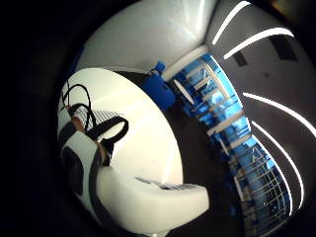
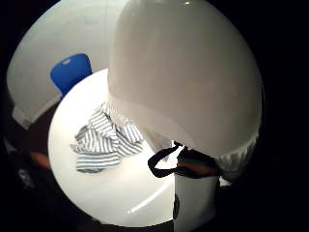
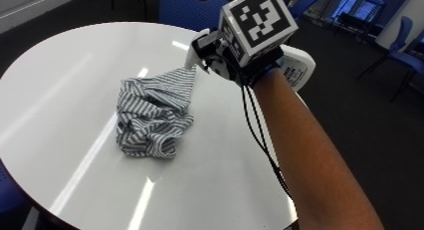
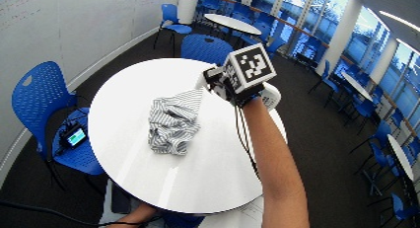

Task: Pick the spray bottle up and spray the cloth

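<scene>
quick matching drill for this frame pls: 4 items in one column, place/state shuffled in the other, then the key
1. white plastic spray bottle
2. grey-and-white striped cloth
3. round white table
4. blue plastic chair

a. crumpled in a heap on the tabletop
b. beside the table, a small lit screen on its seat
c. gripped above the table by the black-gloved right hand
d. carries the cloth

Pairs: 1-c, 2-a, 3-d, 4-b

The right hand (image 3: 228, 60) hides most of the spray bottle (image 3: 298, 70) — its fingers cannot be seen — and the bottle's label is unreadable.
</scene>
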